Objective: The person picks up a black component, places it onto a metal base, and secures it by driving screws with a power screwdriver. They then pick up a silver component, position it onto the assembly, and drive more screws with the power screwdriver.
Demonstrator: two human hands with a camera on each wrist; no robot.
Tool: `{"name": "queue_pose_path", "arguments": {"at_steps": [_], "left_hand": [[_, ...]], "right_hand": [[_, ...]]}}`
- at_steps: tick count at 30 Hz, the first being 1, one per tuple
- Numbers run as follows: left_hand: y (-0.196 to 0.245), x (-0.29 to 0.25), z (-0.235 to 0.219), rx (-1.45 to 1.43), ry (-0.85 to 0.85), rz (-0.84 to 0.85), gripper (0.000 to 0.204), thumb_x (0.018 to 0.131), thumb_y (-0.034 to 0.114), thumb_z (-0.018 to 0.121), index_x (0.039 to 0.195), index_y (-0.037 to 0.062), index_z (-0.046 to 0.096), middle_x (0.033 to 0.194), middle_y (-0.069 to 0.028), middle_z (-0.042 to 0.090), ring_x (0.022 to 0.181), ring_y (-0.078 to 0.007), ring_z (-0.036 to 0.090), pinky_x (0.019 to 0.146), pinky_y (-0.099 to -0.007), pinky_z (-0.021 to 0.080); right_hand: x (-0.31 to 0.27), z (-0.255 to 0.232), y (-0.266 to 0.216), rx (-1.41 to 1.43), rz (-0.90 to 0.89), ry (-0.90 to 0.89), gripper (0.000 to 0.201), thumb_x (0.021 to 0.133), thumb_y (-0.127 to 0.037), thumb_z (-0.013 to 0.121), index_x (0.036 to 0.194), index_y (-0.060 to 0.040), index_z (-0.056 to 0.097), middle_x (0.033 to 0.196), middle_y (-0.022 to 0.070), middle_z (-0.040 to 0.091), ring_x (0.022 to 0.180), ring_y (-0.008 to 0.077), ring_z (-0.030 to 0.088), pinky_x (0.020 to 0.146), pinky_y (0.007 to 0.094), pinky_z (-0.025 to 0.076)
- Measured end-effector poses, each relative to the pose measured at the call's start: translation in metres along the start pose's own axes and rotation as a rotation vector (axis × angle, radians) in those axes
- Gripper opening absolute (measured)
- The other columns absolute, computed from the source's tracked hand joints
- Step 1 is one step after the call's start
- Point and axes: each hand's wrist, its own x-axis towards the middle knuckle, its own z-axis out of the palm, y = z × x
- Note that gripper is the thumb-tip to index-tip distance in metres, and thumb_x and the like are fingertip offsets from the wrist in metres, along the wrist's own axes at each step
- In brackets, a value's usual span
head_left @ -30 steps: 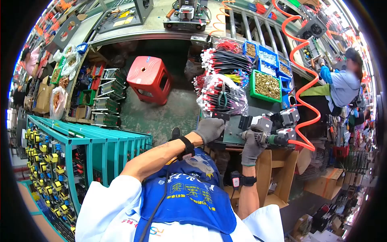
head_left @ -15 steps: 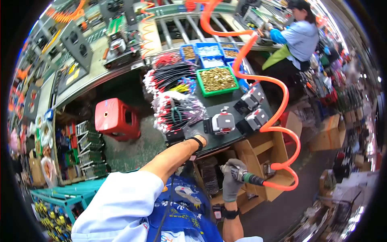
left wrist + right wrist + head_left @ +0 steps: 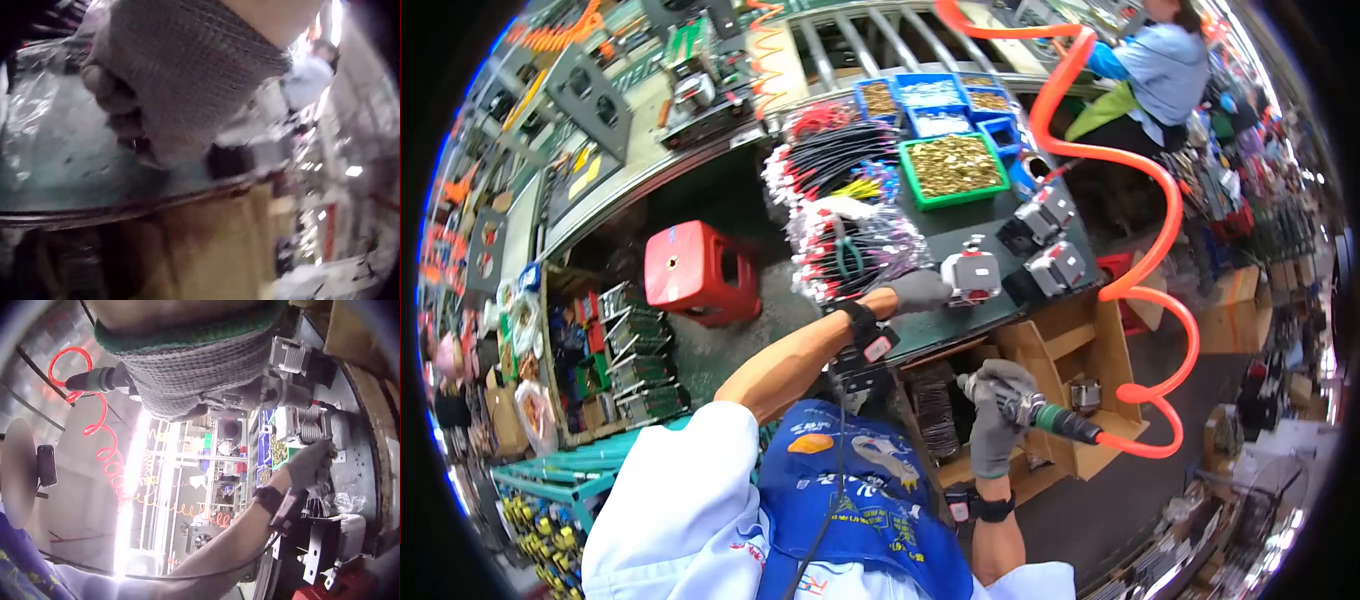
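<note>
My right hand (image 3: 998, 410), in a grey glove, grips a pneumatic screwdriver (image 3: 1022, 404) whose green tail joins a coiled orange hose (image 3: 1168, 255). It is over the open cardboard box, in front of the bench edge. My gloved left hand (image 3: 922, 291) is low over the dark bench top, right beside a small transformer (image 3: 972, 277) with a grey top. The left wrist view shows those fingers (image 3: 109, 90) curled downward, with a tiny shiny spot near the tips; I cannot tell what they hold. Two more transformers (image 3: 1045, 212) (image 3: 1057, 266) stand to the right.
Bundled cables (image 3: 840, 160) with green-handled pliers (image 3: 847, 252) lie on the bench's left. Behind are a green bin of brass-coloured parts (image 3: 1006, 180) and blue bins (image 3: 930, 122). A cardboard box (image 3: 1040, 350) is below the front edge; a red stool (image 3: 685, 270) stands left.
My right hand has drawn the screwdriver back from the transformer, off the bench toward my body. The left hand has shifted right, up to the transformer. The head view has turned.
</note>
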Motion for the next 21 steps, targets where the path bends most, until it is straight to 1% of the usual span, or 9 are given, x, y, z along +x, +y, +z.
{"name": "queue_pose_path", "arguments": {"at_steps": [1, 3, 6, 10, 11, 13, 15, 16, 21], "left_hand": [[0.024, -0.043, -0.033, 0.151, -0.135, 0.037, 0.025, 0.091, 0.024, 0.046, 0.08, 0.0054, 0.058, 0.07, -0.0052, 0.054, 0.063, -0.0127, 0.055, 0.053, -0.0286, 0.039], [-0.002, -0.103, -0.047, -0.829, 0.015, -0.014, 0.021, 0.091, 0.024, 0.046, 0.088, 0.0082, 0.06, 0.075, -0.0013, 0.058, 0.063, -0.0085, 0.054, 0.053, -0.0227, 0.038], [-0.026, -0.184, -0.066, -1.051, 0.137, 0.104, 0.021, 0.093, 0.025, 0.049, 0.091, 0.0089, 0.061, 0.078, 0.0005, 0.058, 0.063, -0.0077, 0.051, 0.056, -0.0227, 0.04], [-0.082, -0.235, -0.024, -0.778, 0.504, -0.198, 0.022, 0.09, 0.025, 0.059, 0.094, 0.0061, 0.068, 0.081, -0.0014, 0.062, 0.069, -0.0103, 0.056, 0.064, -0.025, 0.047], [-0.094, -0.239, -0.003, -0.65, 0.604, -0.119, 0.023, 0.088, 0.022, 0.065, 0.099, 0.0025, 0.069, 0.087, -0.0033, 0.067, 0.077, -0.0131, 0.061, 0.071, -0.0277, 0.05], [-0.132, -0.236, 0.035, -0.572, 0.57, -0.029, 0.027, 0.092, 0.018, 0.062, 0.113, 0.0024, 0.068, 0.099, -0.0037, 0.069, 0.088, -0.0107, 0.062, 0.08, -0.0266, 0.051], [-0.124, -0.239, 0.052, -0.586, 0.57, -0.174, 0.027, 0.089, 0.013, 0.067, 0.114, 0.0037, 0.068, 0.102, -0.0054, 0.071, 0.093, -0.0114, 0.063, 0.084, -0.0282, 0.051], [-0.151, -0.223, 0.076, -0.604, 0.646, -0.057, 0.031, 0.087, 0.015, 0.071, 0.115, 0.0039, 0.067, 0.104, -0.0084, 0.071, 0.094, -0.0148, 0.065, 0.086, -0.0299, 0.051], [-0.147, -0.215, 0.084, -0.375, 0.755, -0.068, 0.033, 0.084, 0.021, 0.071, 0.116, 0.012, 0.067, 0.102, -0.0142, 0.071, 0.094, -0.0245, 0.069, 0.084, -0.0335, 0.053]], "right_hand": [[0.003, 0.014, -0.003, 0.029, -0.001, -0.074, 0.025, 0.084, 0.012, 0.059, 0.105, -0.0009, 0.055, 0.098, 0.0085, 0.062, 0.083, 0.014, 0.062, 0.08, 0.031, 0.057], [0.008, 0.039, 0.005, 0.061, 0.042, -0.171, 0.026, 0.083, 0.012, 0.06, 0.105, -0.0007, 0.055, 0.098, 0.0093, 0.063, 0.084, 0.0147, 0.063, 0.078, 0.0308, 0.058], [0.006, 0.082, 0.029, 0.138, 0.054, -0.335, 0.026, 0.082, 0.011, 0.061, 0.105, -0.0003, 0.056, 0.095, 0.0092, 0.063, 0.084, 0.0151, 0.064, 0.077, 0.0304, 0.058], [-0.002, 0.124, 0.066, 0.128, 0.145, -0.565, 0.026, 0.079, 0.01, 0.062, 0.103, -0.0003, 0.059, 0.091, 0.0071, 0.063, 0.078, 0.0134, 0.063, 0.07, 0.0272, 0.056], [-0.006, 0.129, 0.078, 0.119, 0.147, -0.578, 0.026, 0.079, 0.01, 0.062, 0.103, -0.0005, 0.059, 0.091, 0.0068, 0.063, 0.078, 0.0131, 0.063, 0.07, 0.0268, 0.056], [-0.012, 0.139, 0.095, 0.095, 0.15, -0.607, 0.026, 0.079, 0.009, 0.063, 0.103, -0.0008, 0.059, 0.091, 0.0062, 0.063, 0.077, 0.0124, 0.063, 0.069, 0.0261, 0.055], [-0.018, 0.142, 0.105, 0.047, 0.146, -0.632, 0.026, 0.079, 0.007, 0.063, 0.103, -0.0014, 0.06, 0.089, 0.0055, 0.063, 0.077, 0.0114, 0.063, 0.069, 0.0254, 0.054], [-0.018, 0.142, 0.109, 0.032, 0.161, -0.657, 0.025, 0.079, 0.007, 0.062, 0.103, -0.0015, 0.06, 0.089, 0.0053, 0.064, 0.077, 0.0114, 0.063, 0.069, 0.0253, 0.053], [-0.024, 0.14, 0.135, -0.004, 0.112, -0.689, 0.029, 0.081, 0.012, 0.059, 0.108, 0.0011, 0.057, 0.088, 0.0104, 0.062, 0.07, 0.0164, 0.063, 0.065, 0.0307, 0.057]]}}
